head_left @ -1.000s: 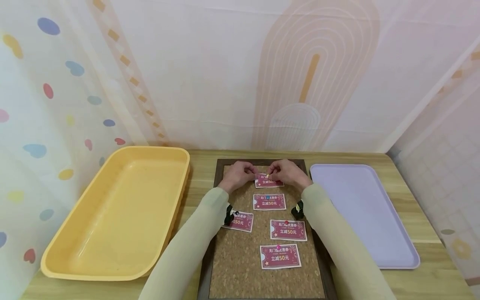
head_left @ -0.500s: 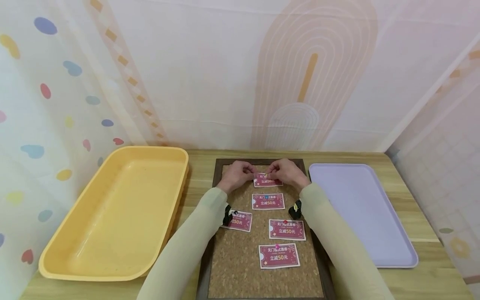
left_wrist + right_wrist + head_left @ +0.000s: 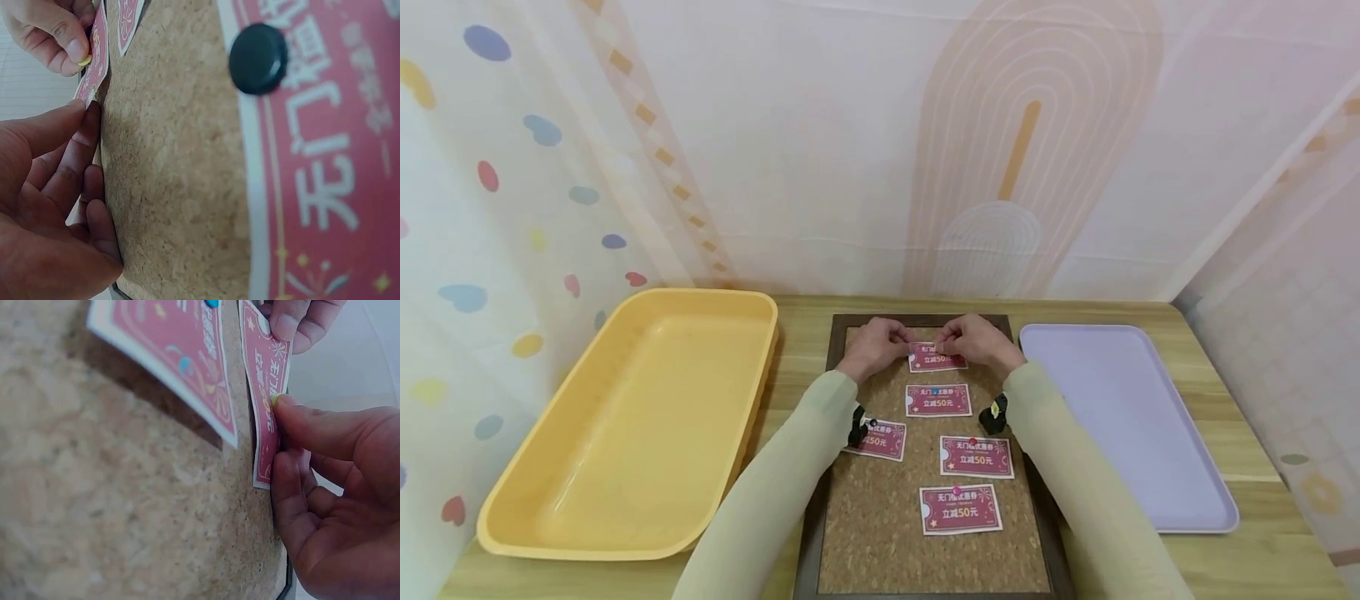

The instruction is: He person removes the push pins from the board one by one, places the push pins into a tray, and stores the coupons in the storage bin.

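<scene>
At the far end of a cork board [image 3: 880,533], a red paper coupon [image 3: 936,362] lies between my two hands. My left hand [image 3: 876,347] pinches the coupon's left edge between thumb and fingers, as the left wrist view confirms. My right hand [image 3: 979,342] holds a yellow thumbtack [image 3: 275,399] against the coupon's upper edge, its thumb on the tack. Part of the tack is covered by the thumb. Just below is another coupon [image 3: 938,403] with a blue tack [image 3: 935,391]. In the left wrist view a black tack [image 3: 257,59] sits on a nearer coupon [image 3: 325,156].
Further coupons with a red tack [image 3: 973,442] and a pink tack [image 3: 957,491] are on the board's right half. A yellow tub [image 3: 625,433] stands left of the board, a lilac tray [image 3: 1127,433] right. A patterned curtain [image 3: 820,167] hangs behind the wooden table [image 3: 801,333].
Both hands stay at the top coupon, nearly still. The yellow tack, visible earlier in the head view, is now hidden there by my right fingers. The head view shifts slightly.
</scene>
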The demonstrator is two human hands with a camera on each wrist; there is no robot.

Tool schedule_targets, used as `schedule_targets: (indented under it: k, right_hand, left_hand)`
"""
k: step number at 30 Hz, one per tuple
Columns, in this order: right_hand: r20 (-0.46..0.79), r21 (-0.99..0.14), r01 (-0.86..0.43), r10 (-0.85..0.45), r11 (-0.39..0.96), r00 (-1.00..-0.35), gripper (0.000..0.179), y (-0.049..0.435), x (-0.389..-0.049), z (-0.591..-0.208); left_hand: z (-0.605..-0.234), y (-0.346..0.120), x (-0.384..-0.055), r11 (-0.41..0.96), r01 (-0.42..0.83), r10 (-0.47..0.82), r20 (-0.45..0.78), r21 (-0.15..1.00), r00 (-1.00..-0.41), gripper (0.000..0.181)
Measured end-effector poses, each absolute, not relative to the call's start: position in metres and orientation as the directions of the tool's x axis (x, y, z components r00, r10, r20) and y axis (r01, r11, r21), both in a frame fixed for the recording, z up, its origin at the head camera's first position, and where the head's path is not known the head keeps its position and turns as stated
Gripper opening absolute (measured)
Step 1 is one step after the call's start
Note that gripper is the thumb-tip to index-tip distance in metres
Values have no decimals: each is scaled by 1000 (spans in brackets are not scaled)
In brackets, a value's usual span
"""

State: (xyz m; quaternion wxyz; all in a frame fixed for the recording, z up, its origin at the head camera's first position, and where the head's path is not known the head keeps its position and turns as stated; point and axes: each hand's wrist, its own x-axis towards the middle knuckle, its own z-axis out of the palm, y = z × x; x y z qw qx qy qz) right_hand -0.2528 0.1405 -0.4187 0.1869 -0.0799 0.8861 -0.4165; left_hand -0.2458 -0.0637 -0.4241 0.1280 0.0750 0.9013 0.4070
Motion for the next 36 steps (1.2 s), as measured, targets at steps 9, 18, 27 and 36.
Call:
schedule_targets:
  k: [9, 18, 27, 36]
  right_hand:
    - [-282, -790, 8, -353, 613, -892, 17, 152, -256, -412]
    - [-132, -865, -91, -399, 494, -907, 15, 160, -244, -403]
    - [41, -888, -207, -378, 410, -925, 14, 158, -221, -387]
    - [117, -857, -267, -337, 441, -934, 16, 166, -200, -374]
  left_hand:
    - [-421, -59, -246, 675, 18, 207, -167, 738, -964, 15]
    - [-409, -59, -241, 630, 4, 131, -102, 776, -986, 14]
    - [-384, -69, -229, 607, 135, 166, 41, 783, -985, 14]
    - [-364, -86, -214, 539, 211, 209, 113, 816, -971, 14]
